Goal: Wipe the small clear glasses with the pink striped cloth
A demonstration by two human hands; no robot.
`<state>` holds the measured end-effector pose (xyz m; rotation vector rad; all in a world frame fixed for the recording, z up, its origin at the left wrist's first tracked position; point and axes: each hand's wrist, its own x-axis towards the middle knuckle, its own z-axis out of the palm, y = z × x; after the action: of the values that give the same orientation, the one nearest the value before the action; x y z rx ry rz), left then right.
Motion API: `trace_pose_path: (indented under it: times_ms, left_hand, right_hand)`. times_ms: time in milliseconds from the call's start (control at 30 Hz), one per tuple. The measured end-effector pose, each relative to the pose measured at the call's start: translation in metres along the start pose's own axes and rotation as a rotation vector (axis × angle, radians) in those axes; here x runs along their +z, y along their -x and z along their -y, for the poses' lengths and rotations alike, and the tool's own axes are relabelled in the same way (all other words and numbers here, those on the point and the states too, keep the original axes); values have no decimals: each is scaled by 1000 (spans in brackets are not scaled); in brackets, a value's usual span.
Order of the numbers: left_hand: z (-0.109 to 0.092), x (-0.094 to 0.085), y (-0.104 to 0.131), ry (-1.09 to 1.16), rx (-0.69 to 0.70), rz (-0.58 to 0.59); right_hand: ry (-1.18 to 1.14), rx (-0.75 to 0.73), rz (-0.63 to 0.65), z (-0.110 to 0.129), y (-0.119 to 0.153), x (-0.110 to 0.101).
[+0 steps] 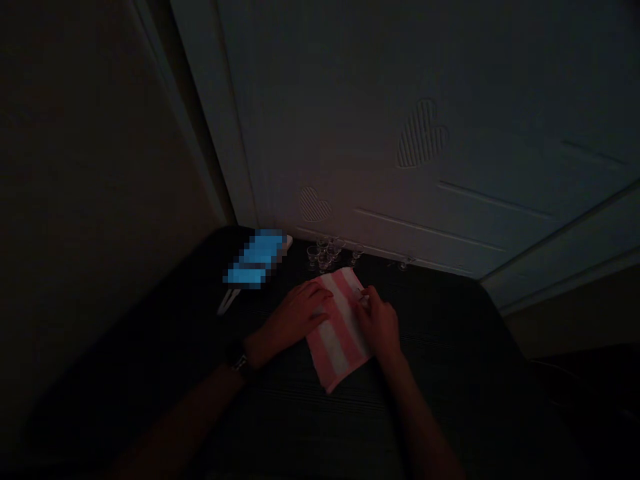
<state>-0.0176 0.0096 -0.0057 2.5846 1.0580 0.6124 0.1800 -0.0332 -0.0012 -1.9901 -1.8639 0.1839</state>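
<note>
Forearms (195, 413) reach to the striped cloth (343, 340), left hand (299, 310) spread on its left, right hand (381, 323) apparently pinching a small clear piece (363, 297) at its right, glasses (325, 257) beyond it; step judged: positioning that piece, next needing a light grip.

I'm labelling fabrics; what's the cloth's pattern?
The cloth has pink and white stripes, as the head view shows.

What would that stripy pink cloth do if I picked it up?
The pink-and-white striped cloth would probably droop, since it looks like thin fabric. It's likely light, being one small, flat piece. Pushed, it might wrinkle rather than roll, because it lies flat under your left hand.
</note>
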Motion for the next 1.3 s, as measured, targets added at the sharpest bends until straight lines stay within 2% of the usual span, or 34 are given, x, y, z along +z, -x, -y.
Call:
trace_pose_path:
  times_ms: [267, 367, 533, 600, 800, 900, 967, 1200, 1300]
  left_hand:
    - [-2, -2, -1, -4, 12, 18]
    - [-1, -1, 0, -16, 8, 21]
    - [4, 2, 0, -11, -6, 13]
    - [4, 3, -1, -10, -3, 11]
    - [-4, -3, -2, 0, -2, 1]
    - [-6, -6, -2, 15, -16, -6]
    - [-6, -6, -2, 18, -23, -1]
    - [2, -1, 0, 12, -4, 4]
    - [1, -1, 0, 10, -8, 4]
  right_hand:
    - [-65, -226, 95, 18, 7, 0]
    - [-39, -193, 87, 16, 6, 0]
    - [9, -34, 2, 1, 0, -1]
    - [-5, -26, -9, -1, 0, -1]
    - [-74, -261, 69, 16, 7, -1]
    - [-83, -314, 107, 22, 9, -1]
    - [-73, -277, 94, 20, 8, -1]
    - [-2, -1, 8, -6, -3, -5]
    - [-10, -23, 19, -7, -3, -4]
